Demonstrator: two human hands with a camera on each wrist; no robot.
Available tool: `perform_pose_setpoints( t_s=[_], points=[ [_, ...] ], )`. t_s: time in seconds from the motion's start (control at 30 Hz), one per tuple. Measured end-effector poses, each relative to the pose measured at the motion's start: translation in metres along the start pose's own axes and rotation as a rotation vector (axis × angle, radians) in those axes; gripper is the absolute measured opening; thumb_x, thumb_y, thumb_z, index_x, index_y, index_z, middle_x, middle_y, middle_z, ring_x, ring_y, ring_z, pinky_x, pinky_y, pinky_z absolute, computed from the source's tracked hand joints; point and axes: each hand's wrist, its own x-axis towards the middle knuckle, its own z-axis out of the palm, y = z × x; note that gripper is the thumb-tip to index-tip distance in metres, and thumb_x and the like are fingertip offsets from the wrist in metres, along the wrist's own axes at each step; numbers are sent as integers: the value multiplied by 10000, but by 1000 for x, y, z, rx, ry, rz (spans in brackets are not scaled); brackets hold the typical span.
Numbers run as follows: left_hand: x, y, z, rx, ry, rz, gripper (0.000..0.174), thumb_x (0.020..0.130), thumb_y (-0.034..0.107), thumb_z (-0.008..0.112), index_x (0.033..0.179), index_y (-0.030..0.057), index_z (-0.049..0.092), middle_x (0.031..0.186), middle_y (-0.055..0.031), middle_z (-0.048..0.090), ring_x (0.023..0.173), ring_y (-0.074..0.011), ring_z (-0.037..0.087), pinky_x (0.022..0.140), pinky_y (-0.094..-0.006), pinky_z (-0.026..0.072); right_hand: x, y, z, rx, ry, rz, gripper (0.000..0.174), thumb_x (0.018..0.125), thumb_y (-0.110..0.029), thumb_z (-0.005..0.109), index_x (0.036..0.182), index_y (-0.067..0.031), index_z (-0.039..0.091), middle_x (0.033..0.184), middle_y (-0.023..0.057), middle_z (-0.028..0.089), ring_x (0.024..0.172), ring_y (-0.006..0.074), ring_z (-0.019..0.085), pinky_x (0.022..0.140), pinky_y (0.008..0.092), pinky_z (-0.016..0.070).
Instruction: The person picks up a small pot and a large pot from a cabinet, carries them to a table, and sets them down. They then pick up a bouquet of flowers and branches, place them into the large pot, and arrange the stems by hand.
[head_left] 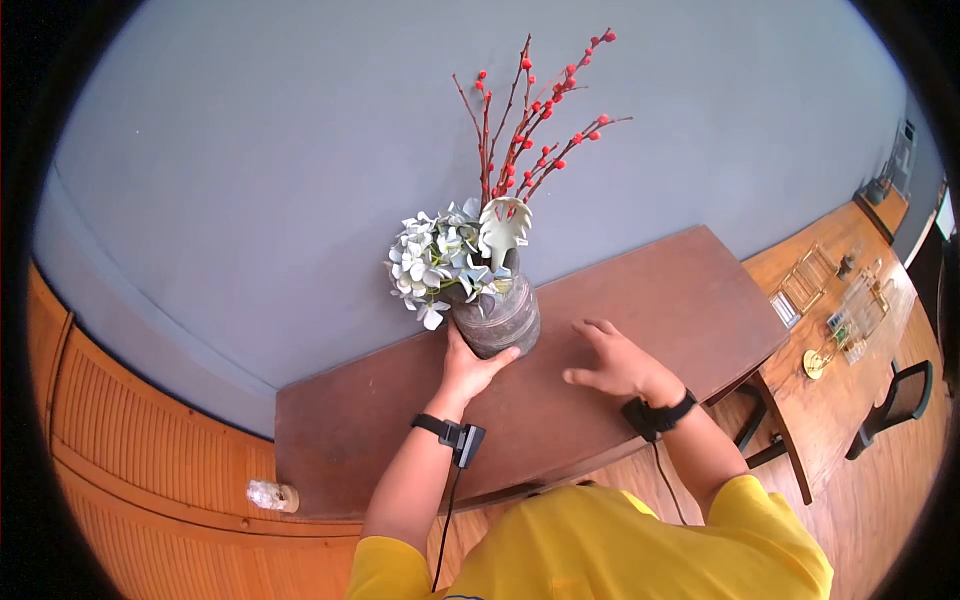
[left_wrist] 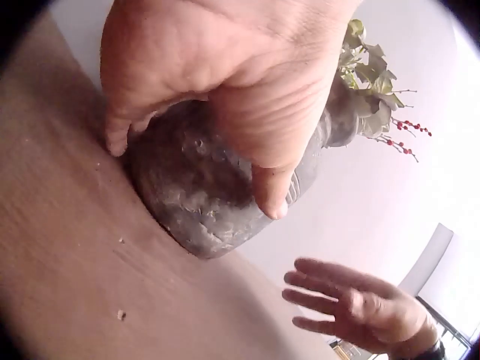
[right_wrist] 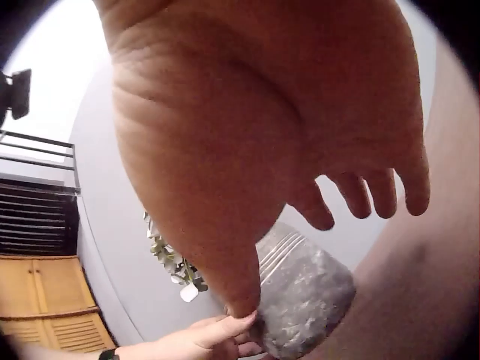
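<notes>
A grey stoneware vase (head_left: 505, 320) stands on the brown table, close to the wall. My left hand (head_left: 468, 366) holds it low on its left side, the thumb lying across the front; the left wrist view shows the fingers curving round the vase body (left_wrist: 202, 187). Pale blue-white hydrangeas (head_left: 430, 255), stems of red berries (head_left: 525, 140) and a white piece with a jagged edge (head_left: 503, 230) rise from its mouth. To the right of the vase, apart from it, my right hand (head_left: 622, 365) hovers over the tabletop with its fingers spread and nothing in it.
The brown table (head_left: 660, 290) runs along a grey wall (head_left: 300, 180). At the left are louvred wooden cabinet doors (head_left: 150, 420) and a small clear ornament on a wooden base (head_left: 285, 497). A lighter wooden table (head_left: 800, 400) with small items and a black chair (head_left: 895, 405) stand at the right.
</notes>
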Motion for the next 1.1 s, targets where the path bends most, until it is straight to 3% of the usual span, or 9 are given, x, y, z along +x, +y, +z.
perform_pose_setpoints(
  t_s=[0.1, 0.23, 0.37, 0.43, 0.53, 0.67, 0.73, 0.87, 1.1],
  points=[
    [-2, -19, 3, -58, -109, -209, 984, 744, 104, 823, 1448, -26, 148, 1428, -200, 387, 1309, -275, 437, 1103, -390, 373, -35, 10, -12, -213, 13, 28, 793, 753, -370, 763, 1374, 7, 444, 1416, 270, 388, 1307, 428, 393, 1088, 427, 366],
    [-9, -19, 5, -164, -139, -139, 944, 761, 41, 788, 1453, -11, 148, 1414, -189, 398, 1306, -267, 438, 1098, -383, 382, -63, 13, -23, -239, 14, 98, 720, 723, -342, 773, 1303, 8, 528, 1406, 255, 416, 1309, 413, 388, 1104, 420, 349],
    [-10, -22, 7, -117, -127, -139, 978, 749, 34, 794, 1463, -1, 126, 1433, -188, 373, 1318, -265, 422, 1106, -387, 372, -71, 18, -20, -312, 14, 135, 741, 710, -348, 781, 1310, 5, 526, 1405, 254, 418, 1322, 415, 370, 1115, 424, 334],
    [-10, -19, 8, -260, -55, -138, 1104, 651, 170, 875, 1459, -40, 153, 1421, -203, 390, 1315, -285, 426, 1101, -397, 362, -72, 17, -17, -334, 22, 158, 764, 690, -356, 797, 1319, -12, 530, 1423, 248, 400, 1349, 413, 335, 1133, 435, 305],
    [-5, -6, 3, -113, 35, -50, 1194, 608, 231, 910, 1464, -35, 123, 1430, -211, 357, 1325, -299, 400, 1104, -414, 351, -70, 16, -13, -379, 13, 189, 789, 667, -356, 816, 1327, -30, 532, 1445, 241, 376, 1368, 411, 305, 1146, 445, 283],
    [3, 25, -2, -51, 70, 11, 1216, 623, 199, 915, 1464, -30, 67, 1445, -200, 337, 1334, -282, 381, 1120, -408, 327, -72, 17, -13, -346, 22, 186, 803, 650, -351, 830, 1330, -43, 535, 1456, 236, 360, 1379, 410, 288, 1150, 446, 274],
    [5, 38, -2, -48, 82, 28, 1251, 586, 286, 938, 1452, -37, 95, 1440, -197, 340, 1322, -280, 388, 1100, -412, 340, -74, 20, -10, -333, 49, 187, 809, 643, -354, 837, 1327, -44, 538, 1449, 236, 370, 1378, 412, 292, 1147, 448, 278],
    [14, 28, 7, -48, 173, 159, 1208, 569, 317, 945, 1422, -36, 165, 1414, -191, 377, 1299, -282, 413, 1081, -413, 358, -77, 23, -10, -315, 68, 181, 817, 636, -364, 842, 1325, -46, 540, 1448, 235, 374, 1377, 414, 296, 1146, 457, 274],
    [19, 49, 3, -97, 161, 51, 1028, 564, 329, 944, 1320, -19, 340, 1286, -161, 528, 1187, -259, 532, 1021, -391, 427, -81, 30, -7, -266, 103, 167, 817, 631, -384, 844, 1314, -47, 550, 1449, 236, 375, 1387, 413, 284, 1149, 474, 260]
  ],
)
